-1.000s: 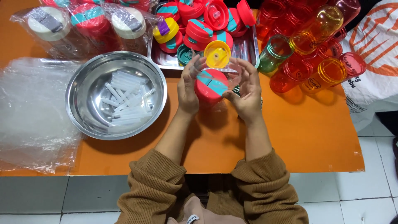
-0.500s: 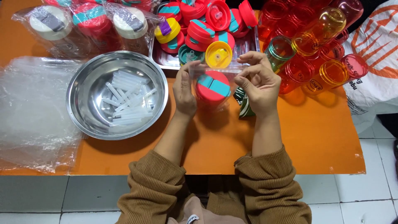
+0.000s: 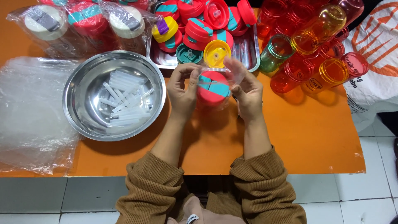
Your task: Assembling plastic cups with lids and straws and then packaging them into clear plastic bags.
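Gripping lid [image 3: 213, 89] lower (both hands)

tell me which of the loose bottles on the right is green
The green bottle, at the left edge of the pile beside the tray. The bottles around it are red, orange or yellow, so it alone is green.

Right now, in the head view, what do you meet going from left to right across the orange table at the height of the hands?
Clear plastic sheets → steel bowl of white straws → left hand → red and teal lid held between both hands → right hand → red, orange and green jars → white printed bag.
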